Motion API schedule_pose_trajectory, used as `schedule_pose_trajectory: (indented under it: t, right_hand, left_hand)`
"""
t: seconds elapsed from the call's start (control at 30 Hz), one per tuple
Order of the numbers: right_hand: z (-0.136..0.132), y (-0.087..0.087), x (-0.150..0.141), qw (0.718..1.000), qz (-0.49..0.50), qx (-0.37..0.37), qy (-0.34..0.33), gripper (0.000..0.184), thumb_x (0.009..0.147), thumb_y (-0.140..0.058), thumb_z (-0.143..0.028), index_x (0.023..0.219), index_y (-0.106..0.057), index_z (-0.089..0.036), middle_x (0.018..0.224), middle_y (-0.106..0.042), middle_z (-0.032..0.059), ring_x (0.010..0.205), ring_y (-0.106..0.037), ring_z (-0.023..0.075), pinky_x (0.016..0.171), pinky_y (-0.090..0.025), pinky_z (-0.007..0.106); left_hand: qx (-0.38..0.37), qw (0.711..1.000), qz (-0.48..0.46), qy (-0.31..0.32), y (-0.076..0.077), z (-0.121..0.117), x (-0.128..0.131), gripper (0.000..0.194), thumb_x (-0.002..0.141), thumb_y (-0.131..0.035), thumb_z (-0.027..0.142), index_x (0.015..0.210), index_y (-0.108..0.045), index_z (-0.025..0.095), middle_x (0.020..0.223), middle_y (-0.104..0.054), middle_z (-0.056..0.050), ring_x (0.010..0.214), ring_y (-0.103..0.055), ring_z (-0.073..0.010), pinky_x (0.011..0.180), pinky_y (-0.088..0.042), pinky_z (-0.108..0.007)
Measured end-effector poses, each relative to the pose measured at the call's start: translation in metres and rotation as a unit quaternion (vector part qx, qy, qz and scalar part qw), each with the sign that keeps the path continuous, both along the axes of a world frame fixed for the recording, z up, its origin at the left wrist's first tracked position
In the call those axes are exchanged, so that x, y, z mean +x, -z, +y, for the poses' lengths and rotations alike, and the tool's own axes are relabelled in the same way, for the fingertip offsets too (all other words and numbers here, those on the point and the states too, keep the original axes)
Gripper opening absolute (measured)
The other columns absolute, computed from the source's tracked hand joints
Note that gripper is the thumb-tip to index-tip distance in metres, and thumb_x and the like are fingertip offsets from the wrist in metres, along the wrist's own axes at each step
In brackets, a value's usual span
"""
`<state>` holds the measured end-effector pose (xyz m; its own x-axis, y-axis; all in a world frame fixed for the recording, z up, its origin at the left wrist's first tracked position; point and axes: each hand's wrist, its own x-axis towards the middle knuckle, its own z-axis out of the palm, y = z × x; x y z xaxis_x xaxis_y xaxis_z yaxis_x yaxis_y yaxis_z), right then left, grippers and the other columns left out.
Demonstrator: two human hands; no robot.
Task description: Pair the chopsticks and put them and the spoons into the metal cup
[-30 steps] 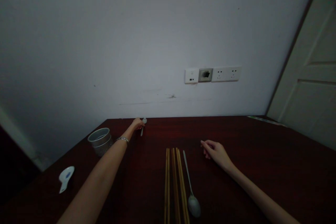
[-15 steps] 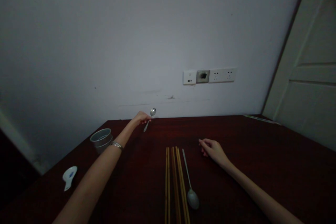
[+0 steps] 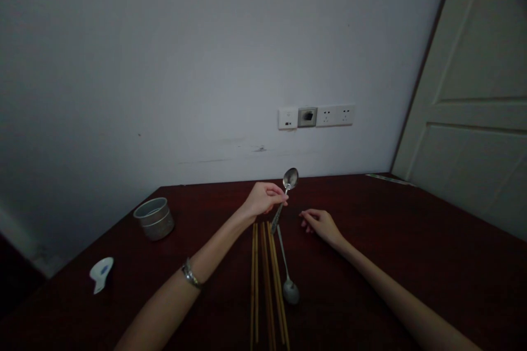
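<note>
My left hand (image 3: 266, 199) pinches a metal spoon (image 3: 290, 178) by its handle, bowl up and tilted, above the far ends of the chopsticks. Several wooden chopsticks (image 3: 265, 285) lie side by side, pointing away from me. Just right of them rests a second, long-handled metal spoon (image 3: 291, 292), its bowl toward me. My right hand (image 3: 321, 225) rests on the table to the right of both spoons, fingers curled with the thumb against them; whether anything is inside does not show.
On the left of the dark red table (image 3: 349, 197) stands a grey metal cup (image 3: 155, 222). Nearer to me lies a white ceramic spoon (image 3: 101, 271). Behind the table is a wall with sockets (image 3: 335, 115), and a door (image 3: 477, 104) is at the right.
My left hand has carried the metal spoon right and nearer, from the far left-centre of the table to over the chopsticks. The view has shifted slightly; my right hand keeps its pose.
</note>
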<state>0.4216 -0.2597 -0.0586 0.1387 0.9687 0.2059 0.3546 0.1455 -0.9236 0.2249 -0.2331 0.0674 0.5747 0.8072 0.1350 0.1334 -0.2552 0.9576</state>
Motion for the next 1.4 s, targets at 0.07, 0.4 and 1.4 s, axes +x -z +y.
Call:
schedule_pose_trajectory:
  t: [0.07,0.4,1.4]
  right_hand:
    - [0.001,0.001,0.0,1.0,0.024,-0.002,0.008,0.028,0.075,-0.049,-0.036,0.079,-0.062,-0.013,0.059,-0.063,0.0029,0.045,-0.056,0.0097,0.04,-0.041,0.018]
    - [-0.03,-0.046,-0.039,0.933,0.319,-0.082,-0.145,0.028,0.067,-0.059,-0.017,0.094,-0.062,-0.012,0.093,-0.067,0.0121,0.085,-0.064,0.0196,0.076,-0.051,0.033]
    - [-0.035,-0.078,-0.046,0.99,0.121,0.036,-0.06,0.034,0.068,-0.061,-0.045,0.071,-0.063,-0.011,0.062,-0.066,0.0063,0.056,-0.063,0.0134,0.054,-0.052,0.025]
  left_hand:
    - [0.001,1.0,0.007,-0.002,0.005,-0.006,0.005,0.021,0.065,-0.066,0.029,0.069,-0.058,0.01,0.061,-0.064,-0.003,0.03,-0.029,0.0003,0.032,-0.018,-0.016]
    - [-0.01,0.995,-0.058,-0.081,0.016,-0.009,0.013,0.018,0.065,-0.066,0.028,0.07,-0.058,0.012,0.062,-0.064,-0.004,0.034,-0.041,-0.0029,0.034,-0.025,-0.015]
    - [0.489,0.787,0.377,-0.012,-0.005,-0.006,-0.024,0.018,0.08,-0.047,0.018,0.087,-0.063,0.017,0.084,-0.065,-0.008,0.077,-0.06,-0.0173,0.066,-0.041,-0.024]
